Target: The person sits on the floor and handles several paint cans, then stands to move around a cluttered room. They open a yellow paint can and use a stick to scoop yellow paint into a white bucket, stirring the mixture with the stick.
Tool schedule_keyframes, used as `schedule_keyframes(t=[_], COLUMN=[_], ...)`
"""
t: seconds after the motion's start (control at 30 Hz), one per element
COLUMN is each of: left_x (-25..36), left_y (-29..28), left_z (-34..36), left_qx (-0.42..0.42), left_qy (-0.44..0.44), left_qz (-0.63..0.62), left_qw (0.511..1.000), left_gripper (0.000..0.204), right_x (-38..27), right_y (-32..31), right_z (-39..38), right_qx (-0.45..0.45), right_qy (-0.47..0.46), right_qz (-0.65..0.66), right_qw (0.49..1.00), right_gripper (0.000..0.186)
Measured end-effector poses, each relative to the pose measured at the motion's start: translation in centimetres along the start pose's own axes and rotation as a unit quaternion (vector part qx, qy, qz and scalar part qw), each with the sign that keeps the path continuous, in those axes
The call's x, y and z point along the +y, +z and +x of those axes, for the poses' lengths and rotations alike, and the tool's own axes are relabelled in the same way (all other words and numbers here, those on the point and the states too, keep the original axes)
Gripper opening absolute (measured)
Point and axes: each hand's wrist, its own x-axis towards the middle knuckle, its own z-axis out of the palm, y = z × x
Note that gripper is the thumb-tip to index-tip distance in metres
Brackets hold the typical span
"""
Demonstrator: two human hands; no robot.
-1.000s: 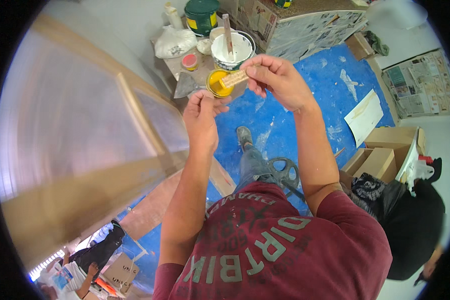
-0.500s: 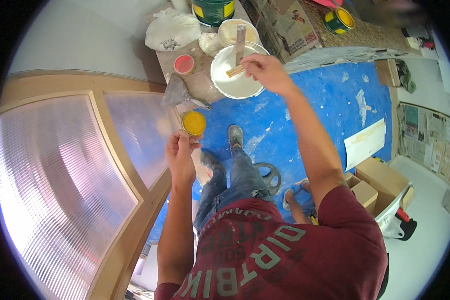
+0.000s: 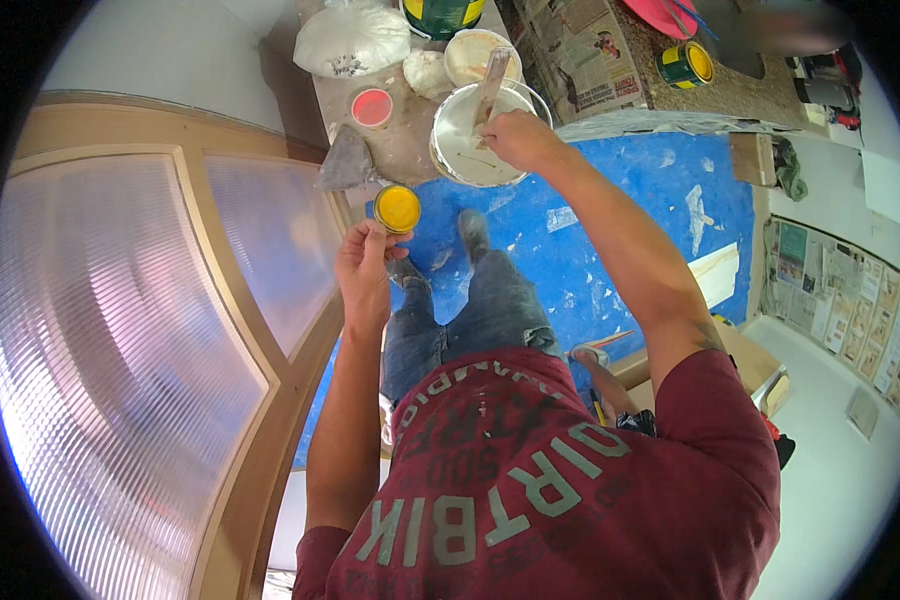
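Two hands are at work around the white bucket (image 3: pixel 482 182). The left hand (image 3: pixel 367 265) has thumb and fingers closed on the tin (image 3: pixel 398 209); its yellow contents face up, to the left of the bucket and nearer the body. The right hand (image 3: pixel 525 140) is over the bucket with fingers bent in, overlapping the lower part of the paddle (image 3: pixel 492 78). Whether the fingers grip the paddle or a short stick cannot be told.

Change: half a second ago, the right hand holds a yellow-coated stick over the bucket. Now the stick is not distinguishable, and the paddle leans further right. A thin streak (image 3: pixel 478 158) marks the white contents below the fingers.

Judgement: some yellow appears to be in the bucket, making the bucket the active point and the tin the held supply.

Unchanged: the red cup (image 3: pixel 372 107) and the scraper (image 3: pixel 346 158) lie left of the bucket, on the desk (image 3: pixel 410 140).
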Motion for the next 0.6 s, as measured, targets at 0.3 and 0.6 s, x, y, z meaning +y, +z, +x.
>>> schedule_keyframes(t=[0.3,0.6], left_x=[-2.7,-2.6], left_y=[3.7,10.4], left_z=[2.3,2.6], left_qx=[0.034,0.029], left_qy=[0.015,0.069], left_qz=[-0.106,-0.023], left_qw=[0.994,0.997], left_gripper=[0.023,0.016], right_x=[2.4,0.7], right_y=[-3.6,-7.9], right_z=[-6.5,-7.6], right_qx=[-0.011,-0.007], right_qy=[0.118,-0.047], right_qz=[0.445,0.458], right_qw=[0.888,0.888], right_gripper=[0.024,0.024])
